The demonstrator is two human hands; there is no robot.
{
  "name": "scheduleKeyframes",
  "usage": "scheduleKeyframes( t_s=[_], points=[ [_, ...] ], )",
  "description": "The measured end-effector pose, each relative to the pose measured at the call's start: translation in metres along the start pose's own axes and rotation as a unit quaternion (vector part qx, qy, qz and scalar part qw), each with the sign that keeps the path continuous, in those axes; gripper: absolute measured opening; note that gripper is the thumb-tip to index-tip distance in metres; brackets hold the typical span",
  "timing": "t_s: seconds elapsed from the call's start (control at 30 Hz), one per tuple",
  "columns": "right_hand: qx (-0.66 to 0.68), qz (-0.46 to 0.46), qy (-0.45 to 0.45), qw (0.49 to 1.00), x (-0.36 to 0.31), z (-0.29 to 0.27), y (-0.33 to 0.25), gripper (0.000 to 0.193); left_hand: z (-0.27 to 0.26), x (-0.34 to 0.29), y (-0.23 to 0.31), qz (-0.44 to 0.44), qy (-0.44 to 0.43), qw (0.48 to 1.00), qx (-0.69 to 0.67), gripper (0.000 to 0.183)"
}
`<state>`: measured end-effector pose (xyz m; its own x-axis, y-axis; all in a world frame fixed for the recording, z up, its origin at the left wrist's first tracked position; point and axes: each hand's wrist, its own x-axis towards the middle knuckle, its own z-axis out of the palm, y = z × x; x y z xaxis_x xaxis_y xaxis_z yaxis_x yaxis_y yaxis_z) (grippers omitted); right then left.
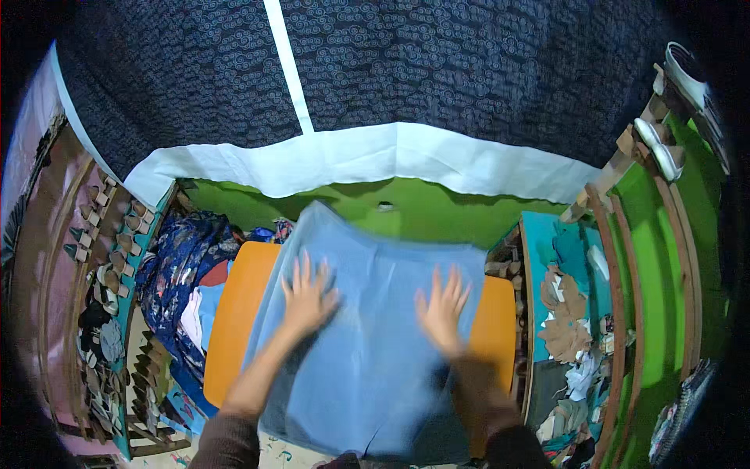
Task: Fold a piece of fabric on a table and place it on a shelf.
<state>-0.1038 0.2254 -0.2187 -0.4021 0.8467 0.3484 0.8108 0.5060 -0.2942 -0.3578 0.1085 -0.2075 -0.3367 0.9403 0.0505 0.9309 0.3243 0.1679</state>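
A light blue garment (pixel 367 313), perhaps a skirt or trousers, lies spread over an orange tabletop (pixel 234 313). Its upper edge reaches past the far side of the table, and its lower part hangs toward me. My left hand (pixel 308 293) rests on the cloth's left half, fingers spread. On the right half my right hand (pixel 443 306) is also spread, slightly smeared by motion. Neither hand grips the fabric. Dark brown sleeves cover both my forearms. The garment's lower right area is blurred.
Left of the table is a heap of dark blue patterned cloth (pixel 176 270), beside a rack of shoes (pixel 117 266). To the right stands a teal shelf (pixel 539 242) with brown scraps (pixel 564 316). A dark patterned curtain (pixel 437 70) with a white border hangs before a green wall (pixel 414 215).
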Motion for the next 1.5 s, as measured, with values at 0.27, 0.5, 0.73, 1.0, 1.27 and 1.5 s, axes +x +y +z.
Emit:
scheduleKeyframes(
  t_s=[0.27, 0.5, 0.73, 1.0, 1.27, 1.5],
  points=[
    [-0.007, 0.111, -0.179, 0.978, -0.213, -0.060, -0.061, 0.056, 0.003, -0.253, -0.009, -0.029, -0.078, 0.997, 0.005, 0.053],
    [-0.101, 0.165, -0.141, 0.971, -0.314, -0.081, -0.072, 0.050, -0.004, -0.323, -0.083, -0.007, -0.040, 0.999, 0.009, 0.050],
    [-0.064, 0.322, -0.040, 0.944, -0.377, -0.085, -0.118, 0.050, 0.003, -0.346, -0.115, 0.030, -0.020, 0.999, 0.008, 0.055],
    [0.044, 0.460, 0.056, 0.885, -0.418, -0.025, -0.108, 0.045, 0.012, -0.344, -0.104, 0.013, 0.000, 1.000, 0.002, 0.056],
    [0.007, 0.443, -0.025, 0.896, -0.403, -0.062, -0.105, 0.018, 0.011, -0.359, -0.028, 0.067, -0.085, 0.994, -0.003, 0.058],
    [-0.077, 0.428, 0.163, 0.885, -0.423, -0.179, 0.032, 0.017, 0.018, -0.346, -0.024, 0.002, -0.058, 0.998, 0.004, 0.058]
  ],
)
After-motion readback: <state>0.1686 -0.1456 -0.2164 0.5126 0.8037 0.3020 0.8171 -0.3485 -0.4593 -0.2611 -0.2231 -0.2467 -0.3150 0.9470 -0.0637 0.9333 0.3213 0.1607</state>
